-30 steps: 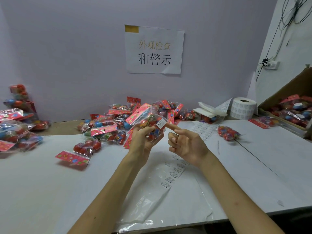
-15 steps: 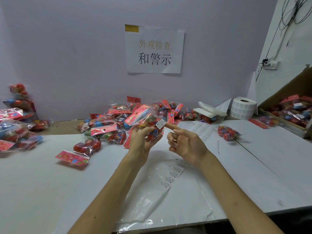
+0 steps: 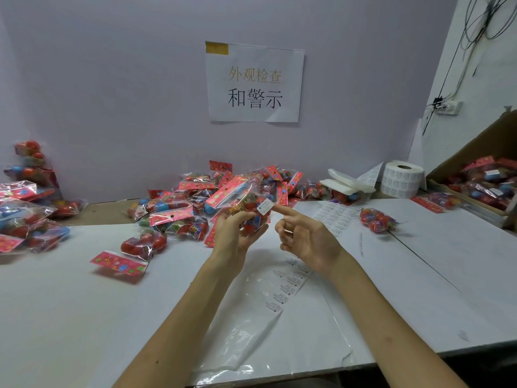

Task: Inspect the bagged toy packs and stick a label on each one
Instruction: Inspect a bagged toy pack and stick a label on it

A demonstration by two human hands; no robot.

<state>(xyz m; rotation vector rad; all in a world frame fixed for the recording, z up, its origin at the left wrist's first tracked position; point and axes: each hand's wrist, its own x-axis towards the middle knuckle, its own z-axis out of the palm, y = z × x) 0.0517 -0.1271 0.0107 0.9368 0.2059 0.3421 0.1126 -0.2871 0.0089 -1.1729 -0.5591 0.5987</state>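
Left hand [image 3: 235, 236]: raised above the worktop [image 3: 70, 303], palm toward the camera, its grip closed around 1 toy pack [image 3: 240, 197].
Held toy pack: a clear bag of red and blue round toys with a pink header card, tilted so the card points up and to the left. It sits in front of the big pile.
Label [image 3: 264, 207]: a small white square stuck on the held pack's right side, facing the camera.
Right hand [image 3: 305, 236]: its grip holds nothing. The index finger is straight and points left, with its tip just beside the label's edge – I cannot tell if it touches. The other fingers are loosely curled.
Big pile [image 3: 179, 208]: many more bagged packs heaped at the back of the worktop against the wall.
Left heap [image 3: 25, 214]: another group of packs at the far left edge.
Loose packs: 1 [image 3: 134, 253] lies alone in front of the big pile, and 1 [image 3: 376, 219] lies alone to the right of the hands.
Label strip [image 3: 288, 287]: a run of printed labels on clear backing, lying on the worktop under the right wrist.
Label sheet [image 3: 333, 217]: lies flat behind the right hand.
Label roll [image 3: 401, 179]: a white roll standing at the back right.
Cardboard box [image 3: 481, 163]: at the right edge – it holds packs, some showing white labels.
Sign [image 3: 254, 82]: a white sheet with Chinese characters on the wall above the pile.
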